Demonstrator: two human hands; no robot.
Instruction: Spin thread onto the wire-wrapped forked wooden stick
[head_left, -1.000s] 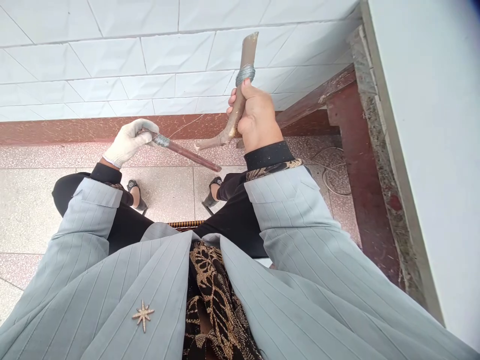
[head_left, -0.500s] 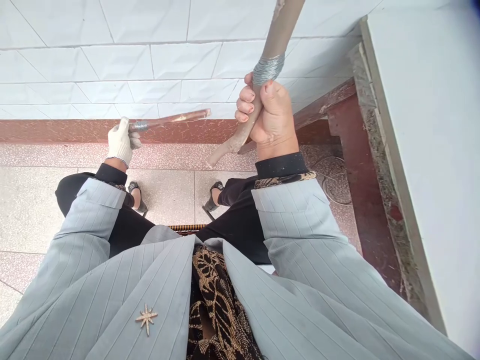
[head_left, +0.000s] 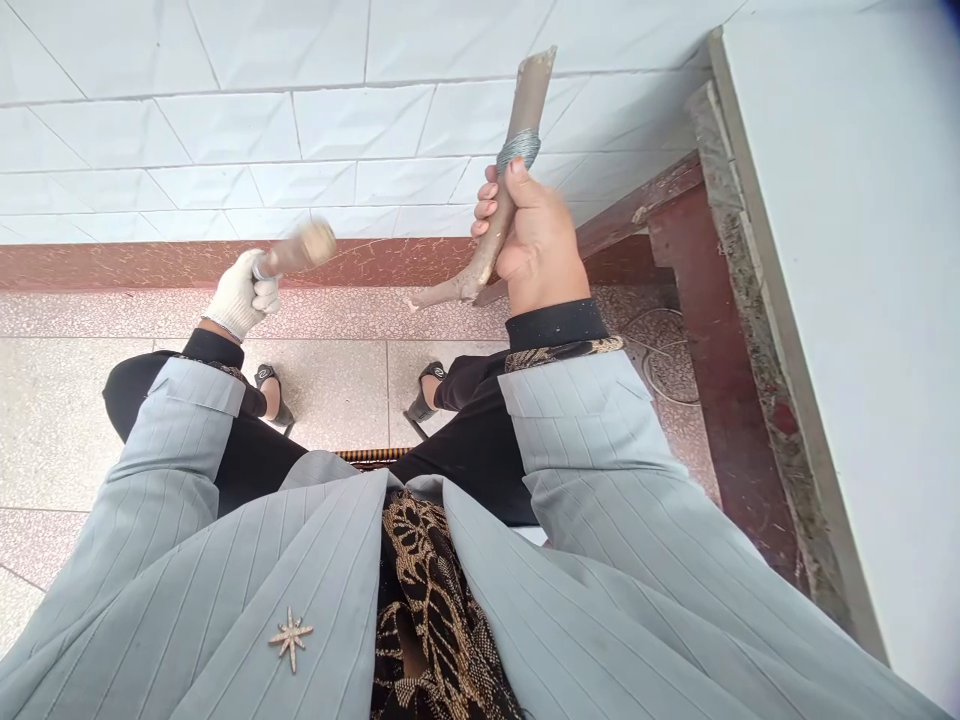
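Note:
My left hand (head_left: 240,297), in a white knit glove, is closed around a wooden stick (head_left: 294,250) whose pale cut end is blurred and tips toward the camera. A bit of wire shows by the gloved fingers; the rest of that stick is hidden. Bare, my right hand (head_left: 536,235) grips a thicker branch (head_left: 491,250) with a crooked, thin lower end. Silvery wire (head_left: 519,149) is coiled around this branch just above my thumb. The two sticks are apart, both in front of the tiled wall.
White tiles (head_left: 330,120) with a reddish-brown skirting (head_left: 135,265) face me. A dark red wooden frame (head_left: 694,290) and a white panel (head_left: 840,250) stand at the right, a loop of wire (head_left: 667,370) on the floor beside them. My feet rest on the speckled floor (head_left: 337,390).
The left stick has swung from lying sideways to pointing its end toward the camera. The right branch has come down and tilted, and its upper end now shows.

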